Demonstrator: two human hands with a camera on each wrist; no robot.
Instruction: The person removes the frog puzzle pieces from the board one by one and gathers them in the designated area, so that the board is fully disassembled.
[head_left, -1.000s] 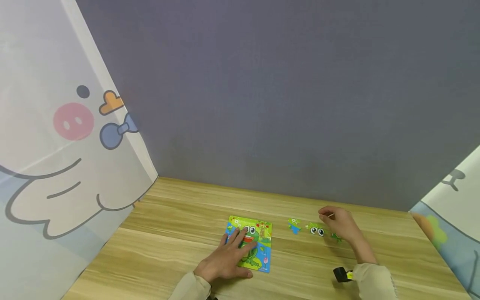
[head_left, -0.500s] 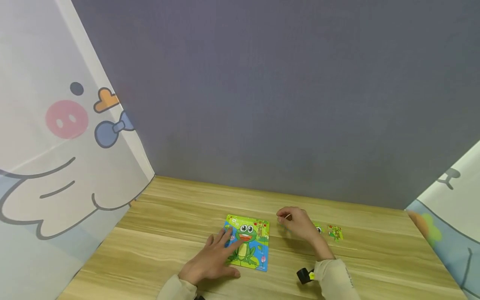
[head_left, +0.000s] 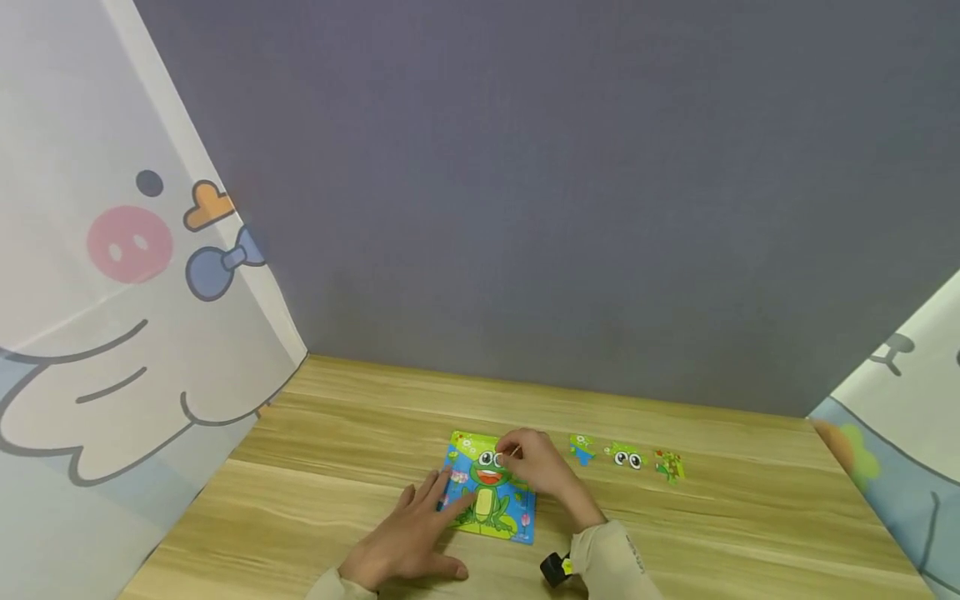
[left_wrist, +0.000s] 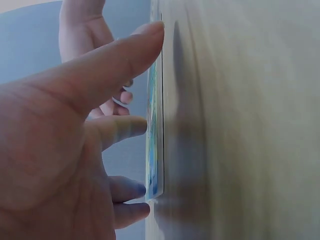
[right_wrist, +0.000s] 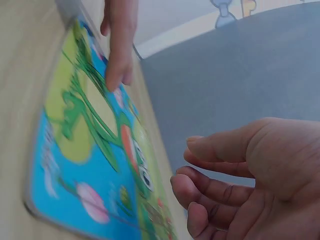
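A frog puzzle board [head_left: 487, 507] lies flat on the wooden table. My left hand [head_left: 408, 533] is spread beside it, fingertips at its left edge and index finger reaching over the picture. In the left wrist view, the fingers [left_wrist: 125, 127] meet the board's edge, with the thumb apart. Above the board's upper right part hovers my right hand [head_left: 536, 462]. Its fingers [right_wrist: 220, 192] are loosely curled in the right wrist view, and nothing shows between them and the thumb. Part of the board's upper right is hidden behind this hand.
Three loose puzzle pieces lie in a row right of the board: a green-and-blue piece [head_left: 581, 448], a piece with frog eyes [head_left: 627, 457] and a tree piece [head_left: 670, 467]. A grey panel [head_left: 555, 250] rises behind the table [head_left: 360, 450].
My right hand has moved left from above the loose pieces to above the frog board, uncovering the pieces. My left hand has slid slightly left and toward me, showing more of the board.
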